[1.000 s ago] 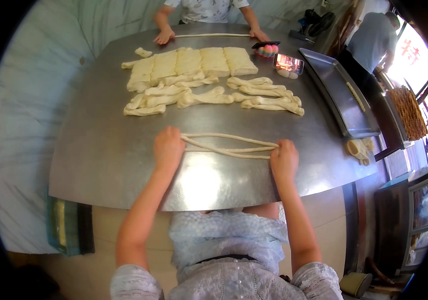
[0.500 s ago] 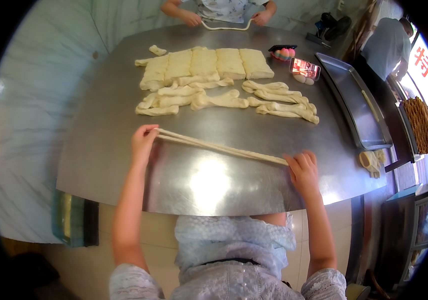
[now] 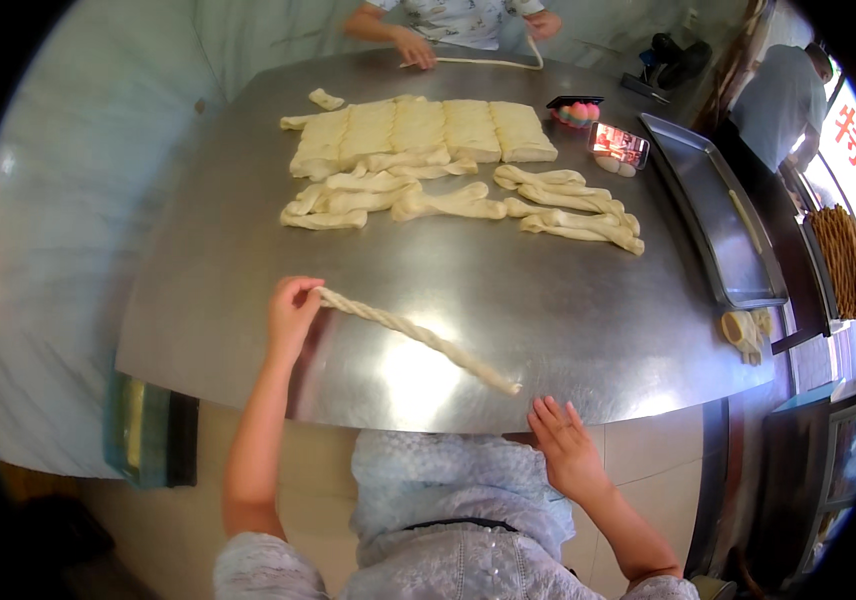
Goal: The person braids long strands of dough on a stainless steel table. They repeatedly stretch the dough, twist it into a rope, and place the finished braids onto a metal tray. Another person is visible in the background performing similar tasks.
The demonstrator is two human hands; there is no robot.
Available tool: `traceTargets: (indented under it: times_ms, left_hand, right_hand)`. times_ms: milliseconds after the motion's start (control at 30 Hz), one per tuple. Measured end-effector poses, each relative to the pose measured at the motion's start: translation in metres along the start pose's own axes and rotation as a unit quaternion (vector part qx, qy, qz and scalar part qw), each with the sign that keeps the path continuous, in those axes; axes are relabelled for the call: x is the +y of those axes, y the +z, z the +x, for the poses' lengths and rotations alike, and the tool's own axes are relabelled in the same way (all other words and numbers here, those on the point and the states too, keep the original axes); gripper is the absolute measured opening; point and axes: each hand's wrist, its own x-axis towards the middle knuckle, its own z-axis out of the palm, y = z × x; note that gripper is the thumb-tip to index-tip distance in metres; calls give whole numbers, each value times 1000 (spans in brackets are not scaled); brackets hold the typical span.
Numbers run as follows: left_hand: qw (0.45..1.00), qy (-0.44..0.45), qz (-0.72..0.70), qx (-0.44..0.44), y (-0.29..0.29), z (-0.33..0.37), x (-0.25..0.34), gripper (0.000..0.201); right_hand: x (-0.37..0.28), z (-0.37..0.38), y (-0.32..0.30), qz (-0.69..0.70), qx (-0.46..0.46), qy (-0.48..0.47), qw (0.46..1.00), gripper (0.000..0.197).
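Observation:
My left hand (image 3: 295,310) pinches one end of a twisted dough rope (image 3: 418,336) over the near part of the steel table (image 3: 208,270). The rope slants down to the right, and its other end is free. Close to that free end, at the table's front edge, my right hand (image 3: 570,450) is open with its fingers stretched out, holding nothing. Farther back lie folded dough strips (image 3: 448,203), with more strips (image 3: 583,225) to their right. Behind them sits a wide slab of dough (image 3: 418,130) scored into sections.
Across the table, a person's hands (image 3: 414,48) handle a thin dough strand (image 3: 478,62). A lit phone (image 3: 619,145) leans on egg-like objects. On the right, a metal tray (image 3: 713,225) holds one dough strand (image 3: 745,220). Pale gloves or cloth (image 3: 743,332) lie near its corner.
The doubled dough strand is now twisted into a rope. My right hand has let go of its end and moved down toward me. The other person's strand now touches the table.

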Motion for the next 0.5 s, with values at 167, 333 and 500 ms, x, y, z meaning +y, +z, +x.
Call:
traceTargets:
  times_ms: [167,333,500]
  left_hand:
    - [1000,14,22,13,-10,-27,25,14]
    - [997,60,49,28,-4,-34,47,16]
    - [981,135,138,17,-11,-43,47,24]
  right_hand:
    - [-20,39,15,135,142,66,978,42]
    - [-78,98,43,139,170,1,976,40]
    - [-32,111,-3,235,60,271,932,31]
